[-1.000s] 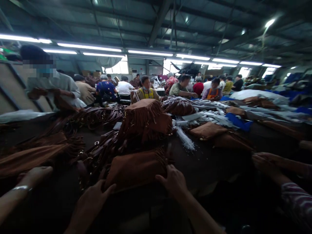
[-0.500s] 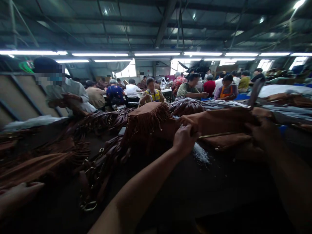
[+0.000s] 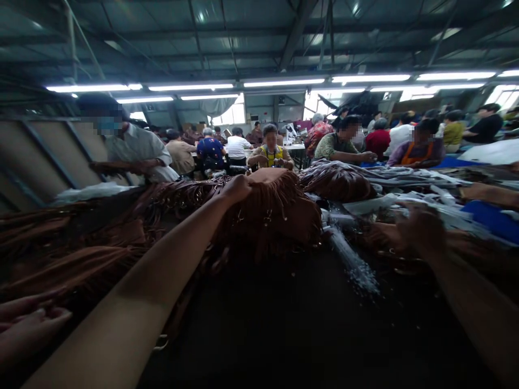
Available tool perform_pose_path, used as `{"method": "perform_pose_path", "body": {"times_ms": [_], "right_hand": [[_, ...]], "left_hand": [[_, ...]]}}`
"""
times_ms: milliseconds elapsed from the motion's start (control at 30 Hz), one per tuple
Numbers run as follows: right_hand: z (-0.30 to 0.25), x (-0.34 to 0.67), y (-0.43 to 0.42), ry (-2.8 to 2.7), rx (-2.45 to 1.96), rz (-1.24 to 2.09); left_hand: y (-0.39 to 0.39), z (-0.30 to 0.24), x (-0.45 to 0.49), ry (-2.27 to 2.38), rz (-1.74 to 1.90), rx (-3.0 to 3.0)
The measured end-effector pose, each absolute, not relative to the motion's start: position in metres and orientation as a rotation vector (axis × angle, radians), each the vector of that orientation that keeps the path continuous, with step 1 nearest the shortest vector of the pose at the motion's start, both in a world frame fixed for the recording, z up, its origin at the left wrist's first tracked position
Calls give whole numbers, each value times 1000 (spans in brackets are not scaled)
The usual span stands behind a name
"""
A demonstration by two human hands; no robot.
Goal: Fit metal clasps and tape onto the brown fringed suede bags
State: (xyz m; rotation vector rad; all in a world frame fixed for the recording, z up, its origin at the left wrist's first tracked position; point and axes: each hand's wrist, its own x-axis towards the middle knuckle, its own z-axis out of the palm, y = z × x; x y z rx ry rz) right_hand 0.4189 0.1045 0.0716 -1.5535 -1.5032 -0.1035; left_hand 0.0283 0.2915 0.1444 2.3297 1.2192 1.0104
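My left hand (image 3: 237, 189) reaches forward to the back-left corner of a brown suede bag with fringe (image 3: 271, 175), which tops a stack. Its fingers are closed on the bag's edge. Off to the right, my right hand (image 3: 424, 227) is over a brown suede piece (image 3: 385, 233) with small metal fittings. That hand is dark and blurred, and whether it grips the piece cannot be made out. Between the hands, a bundle of thin clear plastic fasteners (image 3: 352, 265) lies on the dark table (image 3: 284, 324).
Brown straps with metal rings (image 3: 190, 194) and more fringed pieces (image 3: 81, 265) cover the left. At the lower left edge is another person's hand (image 3: 36, 329). White wrapping strips (image 3: 405, 183) and a blue item (image 3: 492, 219) lie on the right. Several people sit beyond the table.
The brown suede bag held up between my hands has been lowered to the right. My left hand has moved left onto the stacked fringed bag. The view has shifted slightly.
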Motion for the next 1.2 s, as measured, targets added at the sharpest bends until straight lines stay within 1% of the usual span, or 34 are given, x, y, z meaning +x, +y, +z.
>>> {"method": "perform_pose_path", "body": {"times_ms": [67,100,167,200,267,300,367,433,500,567,600,633,733,800,867,933,1000,1033,1100,1200], "right_hand": [[66,372,113,-1521,-1563,-90],[64,341,116,-1558,-1528,-12],[61,275,118,-1643,-1318,316],[61,244,117,-1578,-1124,556],[57,197,109,-1333,-801,875],[53,182,103,-1172,-738,956],[41,172,92,-886,-782,1000],[24,180,79,-688,-909,964],[7,196,65,-614,-964,935],[-4,210,48,-599,-957,973],[-7,215,38,-597,-955,1022],[-9,218,29,-597,-959,1090],[-9,220,8,-592,-997,1278],[-9,219,1,-601,-1037,1302],[-10,218,-1,-611,-1098,1308],[-17,216,-4,-665,-1171,1416],[-29,213,-10,-776,-1228,1565],[-37,210,-13,-833,-1253,1588],[-52,204,-19,-893,-1290,1524],[-68,198,-22,-901,-1297,1418]], "left_hand": [[287,153,34,1255,1074,2405],[279,157,38,1285,1134,2469],[250,160,48,1333,1272,2618],[228,157,54,1331,1303,2698],[176,140,65,1236,1218,2845],[149,127,68,1111,1132,2903],[103,94,64,931,1096,2827],[76,63,44,725,1054,2701],[71,39,14,868,1207,2436],[81,22,-16,1147,1362,2029],[88,15,-27,1238,1344,1781],[93,8,-34,1261,1251,1530],[92,-15,-38,1045,910,884],[78,-29,-33,918,925,632],[61,-38,-33,905,1105,519],[46,-42,-37,938,1245,499],[34,-43,-41,998,1301,503],[27,-44,-40,1025,1306,500],[10,-46,-30,1028,1246,489],[-23,-53,3,883,941,520]]}}
